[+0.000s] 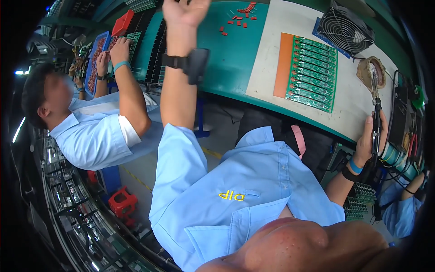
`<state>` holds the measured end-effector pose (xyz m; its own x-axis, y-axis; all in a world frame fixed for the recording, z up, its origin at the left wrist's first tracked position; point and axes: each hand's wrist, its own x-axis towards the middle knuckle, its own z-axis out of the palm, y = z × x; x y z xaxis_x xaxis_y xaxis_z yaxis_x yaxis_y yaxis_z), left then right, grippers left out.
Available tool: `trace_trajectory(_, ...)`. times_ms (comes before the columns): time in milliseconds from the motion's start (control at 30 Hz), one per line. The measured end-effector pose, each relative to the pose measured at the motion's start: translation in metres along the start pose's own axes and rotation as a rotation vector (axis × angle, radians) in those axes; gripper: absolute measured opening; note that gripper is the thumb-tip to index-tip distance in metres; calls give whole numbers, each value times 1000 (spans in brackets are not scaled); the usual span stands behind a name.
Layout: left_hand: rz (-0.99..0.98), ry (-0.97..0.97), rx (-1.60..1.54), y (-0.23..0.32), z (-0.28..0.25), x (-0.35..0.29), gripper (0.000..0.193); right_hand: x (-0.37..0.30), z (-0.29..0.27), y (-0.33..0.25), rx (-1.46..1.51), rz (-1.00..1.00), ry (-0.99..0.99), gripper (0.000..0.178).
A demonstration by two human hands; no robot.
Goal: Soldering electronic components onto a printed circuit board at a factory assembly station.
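My left hand [186, 12] is stretched over the far side of the green bench mat, palm showing. It looks open and I see nothing in it; its fingertips are cut off by the upper edge. To its right lie several small red components [244, 17] with thin leads. My right hand [369, 138] is closed around the black handle of a soldering iron [376, 115], whose metal end reaches into a brown, crusted round dish [366, 72]. Left of the iron, a panel of green circuit boards [312, 75] rests on an orange strip [283, 65] on the white sheet.
A black fan [344, 31] with a wire guard stands beyond the boards. At left a co-worker [99, 127] in light blue works over a blue tray [96, 63] and a red bin [122, 22]. Cables and red-handled pliers [413, 145] are at far right.
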<state>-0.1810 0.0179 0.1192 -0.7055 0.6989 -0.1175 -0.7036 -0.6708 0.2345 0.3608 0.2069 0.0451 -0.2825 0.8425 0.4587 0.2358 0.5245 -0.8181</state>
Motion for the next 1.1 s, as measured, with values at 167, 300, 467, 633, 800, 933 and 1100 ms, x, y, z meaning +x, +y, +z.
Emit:
trace_trajectory(167, -19, -431, -57, -25, 6, -81, 16, 33, 13, 3, -118, -5, -60, 41)
trace_trajectory(300, -280, -789, -91, -72, 3, -125, 35, -4, -2, 16, -30, 40, 38, 41)
trace_trajectory(467, 250, -1507, -327, -93, 20, -169, 31, 16, -3, 32, -60, 74, 16, 41)
trace_trajectory(633, -364, -996, 112, -161, 3, -101, 24, 37, 11, 63, -79, 17, 69, 42)
trace_trajectory(800, -460, -341, 312, -215, -14, -49, 30, 48, 6, 96, -17, -73, 77, 40)
trace_trajectory(933, -480, -389, 328, -250, -25, -39, 33, 61, -1, 107, -51, -103, 51, 40)
trace_trajectory(1100, -489, -257, 155, -279, -42, -41, 37, 69, -12, 116, -14, -96, 67, 41)
